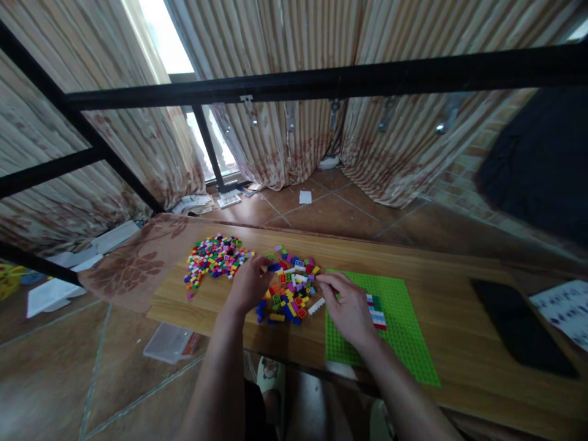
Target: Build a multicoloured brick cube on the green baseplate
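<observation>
A heap of mixed toy bricks (289,294) lies on the wooden board between my hands. My left hand (250,285) reaches over the heap's left edge, fingers bent, with a dark blue brick (274,267) at its fingertips. My right hand (346,306) hovers at the heap's right side, fingers bent and slightly apart; I see nothing held in it. Just below its fingertips a long white brick (316,305) rests on the board. Partly under my right hand is a green baseplate (404,331), bearing a small block of red, white, blue and green bricks (377,312).
A second heap of smaller bricks (215,257) spreads out at the left. A dark flat object (521,324) and a printed sheet (563,312) lie at the right. A clear plastic box (168,343) sits on the tiled floor. A black metal rail (294,86) crosses beyond the board.
</observation>
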Action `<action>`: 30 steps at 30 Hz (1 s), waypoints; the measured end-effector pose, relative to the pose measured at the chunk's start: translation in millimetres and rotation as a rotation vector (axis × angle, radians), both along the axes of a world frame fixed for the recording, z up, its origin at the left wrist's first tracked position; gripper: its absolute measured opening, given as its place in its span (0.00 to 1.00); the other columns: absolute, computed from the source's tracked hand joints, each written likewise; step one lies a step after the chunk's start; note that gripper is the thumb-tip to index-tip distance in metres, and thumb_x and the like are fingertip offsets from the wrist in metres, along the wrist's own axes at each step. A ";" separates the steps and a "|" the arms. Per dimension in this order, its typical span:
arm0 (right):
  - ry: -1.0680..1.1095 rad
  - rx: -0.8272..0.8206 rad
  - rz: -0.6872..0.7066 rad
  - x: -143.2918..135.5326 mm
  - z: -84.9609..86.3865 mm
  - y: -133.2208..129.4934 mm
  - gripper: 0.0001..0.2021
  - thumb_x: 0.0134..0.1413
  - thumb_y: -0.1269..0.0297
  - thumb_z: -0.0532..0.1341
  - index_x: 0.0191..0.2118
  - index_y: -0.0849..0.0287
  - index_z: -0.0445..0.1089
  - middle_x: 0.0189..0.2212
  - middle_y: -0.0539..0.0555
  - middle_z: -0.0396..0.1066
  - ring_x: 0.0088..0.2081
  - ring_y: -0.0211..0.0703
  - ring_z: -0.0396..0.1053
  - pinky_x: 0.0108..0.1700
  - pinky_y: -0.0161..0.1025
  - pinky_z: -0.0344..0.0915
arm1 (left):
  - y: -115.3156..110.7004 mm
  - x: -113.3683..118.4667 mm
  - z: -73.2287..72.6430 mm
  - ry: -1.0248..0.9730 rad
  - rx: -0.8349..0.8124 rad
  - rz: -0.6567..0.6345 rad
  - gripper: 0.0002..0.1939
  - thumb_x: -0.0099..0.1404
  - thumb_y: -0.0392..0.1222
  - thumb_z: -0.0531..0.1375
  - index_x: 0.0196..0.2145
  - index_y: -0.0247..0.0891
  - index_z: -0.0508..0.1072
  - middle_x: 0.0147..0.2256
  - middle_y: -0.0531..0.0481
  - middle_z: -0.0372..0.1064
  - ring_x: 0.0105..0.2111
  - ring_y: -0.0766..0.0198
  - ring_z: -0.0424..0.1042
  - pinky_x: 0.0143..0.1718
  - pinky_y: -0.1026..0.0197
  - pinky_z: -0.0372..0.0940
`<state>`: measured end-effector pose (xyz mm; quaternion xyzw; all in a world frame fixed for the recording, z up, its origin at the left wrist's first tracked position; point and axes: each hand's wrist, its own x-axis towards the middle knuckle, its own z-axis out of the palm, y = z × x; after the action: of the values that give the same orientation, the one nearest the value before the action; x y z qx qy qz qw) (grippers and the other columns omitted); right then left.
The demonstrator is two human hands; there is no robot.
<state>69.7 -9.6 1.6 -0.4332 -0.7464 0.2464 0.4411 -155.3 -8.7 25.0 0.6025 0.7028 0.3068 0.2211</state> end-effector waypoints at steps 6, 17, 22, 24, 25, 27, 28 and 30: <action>0.220 -0.104 -0.228 36.8 4.8 8.7 0.10 0.58 0.60 0.57 0.40 0.55 0.74 0.37 0.54 0.76 0.34 0.43 0.73 0.38 0.42 0.69 | -5.2 57.3 4.0 -0.840 0.049 -0.171 0.12 0.56 0.44 0.64 0.36 0.34 0.73 0.30 0.52 0.70 0.30 0.68 0.68 0.33 0.66 0.64; 0.101 -0.189 -0.130 90.0 8.3 0.8 0.12 0.56 0.63 0.59 0.45 0.55 0.73 0.41 0.55 0.75 0.40 0.43 0.72 0.43 0.42 0.68 | -5.2 139.5 -7.7 -0.920 -0.252 -0.294 0.11 0.60 0.43 0.59 0.37 0.34 0.74 0.26 0.52 0.71 0.22 0.70 0.67 0.28 0.66 0.65; 0.027 -0.224 -0.091 99.1 11.3 -5.6 0.15 0.53 0.63 0.61 0.47 0.56 0.71 0.43 0.55 0.74 0.38 0.42 0.71 0.41 0.41 0.69 | 1.2 153.8 -11.6 -0.883 -0.239 -0.292 0.11 0.61 0.41 0.58 0.38 0.33 0.74 0.25 0.53 0.70 0.21 0.71 0.67 0.26 0.67 0.64; -0.007 -0.235 -0.077 98.3 11.1 -7.1 0.17 0.51 0.63 0.63 0.48 0.56 0.71 0.43 0.54 0.73 0.39 0.42 0.71 0.43 0.42 0.68 | 2.5 158.6 -14.3 -0.873 -0.243 -0.294 0.11 0.61 0.41 0.58 0.39 0.33 0.74 0.25 0.53 0.70 0.22 0.71 0.67 0.26 0.67 0.64; -0.030 -0.230 -0.080 97.3 10.7 -7.4 0.17 0.50 0.63 0.63 0.49 0.55 0.70 0.43 0.54 0.73 0.40 0.43 0.71 0.44 0.42 0.68 | 2.8 161.0 -15.5 -0.867 -0.242 -0.306 0.12 0.61 0.42 0.58 0.39 0.33 0.74 0.25 0.53 0.70 0.22 0.71 0.67 0.26 0.67 0.64; -0.080 -0.199 -0.111 95.1 9.3 -7.2 0.17 0.50 0.64 0.63 0.48 0.54 0.71 0.42 0.54 0.74 0.41 0.44 0.71 0.45 0.44 0.67 | 2.5 165.6 -17.0 -0.846 -0.233 -0.340 0.12 0.60 0.41 0.58 0.40 0.33 0.74 0.26 0.52 0.71 0.23 0.70 0.67 0.26 0.68 0.64; -0.100 -0.177 -0.132 94.3 8.6 -6.8 0.17 0.50 0.65 0.63 0.48 0.54 0.71 0.41 0.54 0.74 0.41 0.44 0.71 0.46 0.44 0.67 | 2.3 167.6 -17.0 -0.836 -0.227 -0.355 0.12 0.60 0.41 0.59 0.40 0.33 0.74 0.26 0.52 0.71 0.23 0.70 0.67 0.26 0.68 0.64; -0.122 -0.145 -0.154 94.2 7.1 -6.0 0.16 0.50 0.65 0.62 0.47 0.54 0.72 0.40 0.53 0.74 0.41 0.45 0.70 0.45 0.44 0.67 | 2.6 169.9 -16.1 -0.817 -0.223 -0.376 0.12 0.60 0.41 0.58 0.41 0.33 0.74 0.25 0.52 0.71 0.23 0.70 0.67 0.26 0.68 0.64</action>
<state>163.8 -15.5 8.7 -0.5340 -0.7168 0.2382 0.3798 14.6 -6.1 9.0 0.5218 0.4654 0.3961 0.5952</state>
